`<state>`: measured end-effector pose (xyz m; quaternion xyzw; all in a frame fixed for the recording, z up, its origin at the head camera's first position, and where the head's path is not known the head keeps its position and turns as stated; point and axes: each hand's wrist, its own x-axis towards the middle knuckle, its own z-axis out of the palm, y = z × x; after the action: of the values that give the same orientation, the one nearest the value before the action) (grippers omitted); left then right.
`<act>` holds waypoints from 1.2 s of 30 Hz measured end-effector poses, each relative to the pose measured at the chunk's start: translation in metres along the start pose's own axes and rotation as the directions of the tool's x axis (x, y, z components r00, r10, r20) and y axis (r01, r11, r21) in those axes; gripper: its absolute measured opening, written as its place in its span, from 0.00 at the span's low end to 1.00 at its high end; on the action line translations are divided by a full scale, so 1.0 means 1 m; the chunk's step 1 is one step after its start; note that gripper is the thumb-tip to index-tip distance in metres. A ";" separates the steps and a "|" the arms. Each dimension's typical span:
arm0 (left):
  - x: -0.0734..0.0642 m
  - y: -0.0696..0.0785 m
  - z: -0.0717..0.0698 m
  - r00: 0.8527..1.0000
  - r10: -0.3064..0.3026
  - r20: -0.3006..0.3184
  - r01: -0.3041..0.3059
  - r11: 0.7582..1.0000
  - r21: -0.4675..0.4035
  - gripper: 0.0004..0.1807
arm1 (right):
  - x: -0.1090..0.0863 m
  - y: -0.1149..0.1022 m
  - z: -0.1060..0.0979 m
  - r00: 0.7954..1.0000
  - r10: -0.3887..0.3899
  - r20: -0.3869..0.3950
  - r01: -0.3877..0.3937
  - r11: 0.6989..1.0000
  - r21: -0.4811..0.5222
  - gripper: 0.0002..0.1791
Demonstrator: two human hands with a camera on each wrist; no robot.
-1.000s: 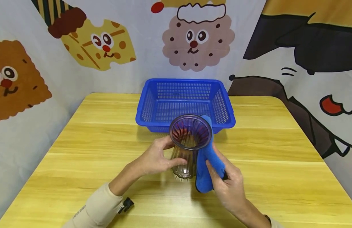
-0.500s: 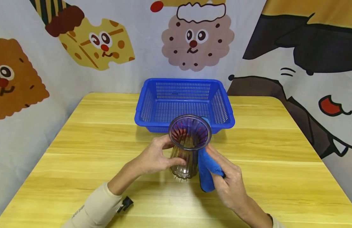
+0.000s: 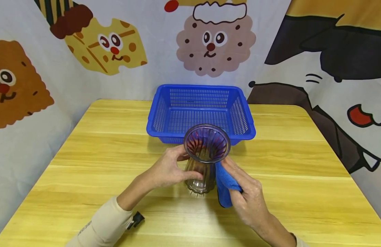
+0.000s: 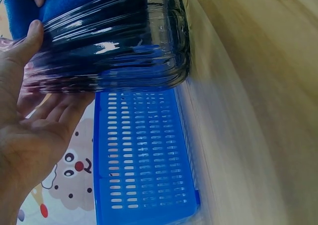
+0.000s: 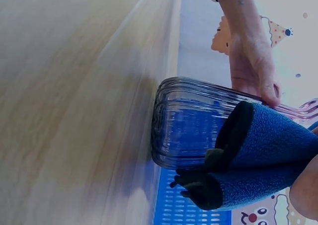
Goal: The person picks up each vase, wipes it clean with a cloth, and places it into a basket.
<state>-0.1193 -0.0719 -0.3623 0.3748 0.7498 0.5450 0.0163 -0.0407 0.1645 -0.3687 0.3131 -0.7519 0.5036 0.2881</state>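
Note:
A ribbed, see-through glass vase (image 3: 205, 171) with a flared, purple-tinted rim stands upright at the middle of the table. From its left side my left hand (image 3: 168, 169) holds the vase, thumb across the near face and fingers behind. My right hand (image 3: 249, 199) grips a folded blue cloth (image 3: 224, 185) against the vase's right side, just under the rim. In the right wrist view, the dark-edged cloth (image 5: 268, 140) hangs beside the glass in two folds. The left wrist view shows the vase's base (image 4: 174, 41) at the tabletop. The rim hides some right fingertips.
Behind the vase, a blue perforated plastic basket (image 3: 196, 120) sits toward the back of the wooden table (image 3: 94, 164). A curtain (image 3: 159, 44) with cartoon prints surrounds the table's far sides. A black strap end (image 3: 136, 219) hangs by the left sleeve.
The right hand has shifted up and left toward the rim. The cloth is more bunched, and its upper end no longer shows beside the rim. The left hand and vase stay put.

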 end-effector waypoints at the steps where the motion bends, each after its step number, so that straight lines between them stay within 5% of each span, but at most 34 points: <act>1: 0.000 0.000 0.000 1.000 0.000 -0.001 0.000 1.000 0.002 0.44 | 0.000 0.000 0.000 1.000 0.004 0.004 -0.004 1.000 -0.004 0.35; 16: -0.002 0.000 0.003 0.999 -0.012 -0.051 0.014 0.999 0.043 0.45 | -0.001 -0.004 -0.006 0.990 0.123 0.068 -0.114 0.986 -0.124 0.39; 36: -0.004 0.001 0.007 0.992 -0.061 -0.108 0.073 0.991 0.114 0.54 | -0.006 0.000 -0.007 0.980 0.175 0.092 -0.156 0.971 -0.183 0.38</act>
<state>-0.1131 -0.0683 -0.3657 0.3206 0.7927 0.5177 -0.0267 -0.0360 0.1722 -0.3707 0.2493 -0.8310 0.4405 0.2307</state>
